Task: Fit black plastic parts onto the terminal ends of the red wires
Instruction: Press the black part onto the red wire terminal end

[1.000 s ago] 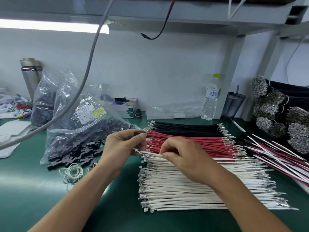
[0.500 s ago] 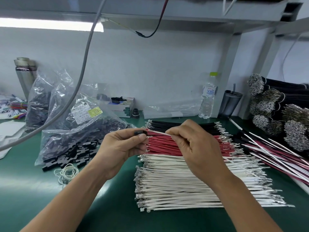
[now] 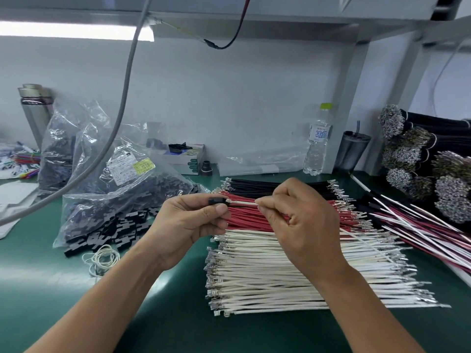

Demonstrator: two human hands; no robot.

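Left hand (image 3: 188, 222) pinches a black plastic part (image 3: 216, 201), half hidden by fingertips. Right hand (image 3: 303, 225) pinches a white wire (image 3: 244, 203), its tip at the part; insertion unclear.

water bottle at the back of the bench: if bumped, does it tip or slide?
The water bottle is tall, narrow and upright, so it probably tips rather than slides. It looks mostly full, which should steady it somewhat. Once down, its round body would likely roll on the green mat.

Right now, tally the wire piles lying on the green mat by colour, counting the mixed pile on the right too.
Black wire pile: 1
Red wire pile: 1
White wire pile: 1
Mixed red, white and black pile: 1
Total: 4
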